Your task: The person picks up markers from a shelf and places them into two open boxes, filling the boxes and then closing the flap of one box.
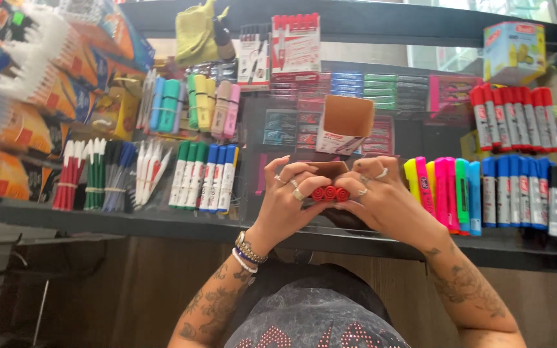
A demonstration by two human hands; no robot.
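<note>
Head view. Both hands meet at the centre of the frame, raised in front of a stationery shelf (162, 222). The left hand (285, 200) and the right hand (385, 196) are each curled around a small open carton (330, 169), pressing it from opposite sides so that it is braced between the palms. Three red marker ends (330, 193) show side by side between the fingertips, just below the carton's brown flap; the thumbs and forefingers pinch them together, which keeps the row level and aligned with the carton mouth. Whether the markers sit partly inside the carton or only against its opening cannot be told, since the fingers cover the join.

Just beyond the hands, a second open box (345, 125) stands tilted on the shelf with its mouth facing the camera, empty as far as can be seen.

To the right, highlighters (443, 193) in yellow, pink, green and blue stand upright in a tight row, with blue-capped markers (517, 190) beside them and red-capped markers (514, 116) on the tier behind. To the left, green and blue whiteboard markers (204, 177) lean back in bundles, grouped by colour so that each kind can be read from the front. Packets of pens hang at far left.
</note>
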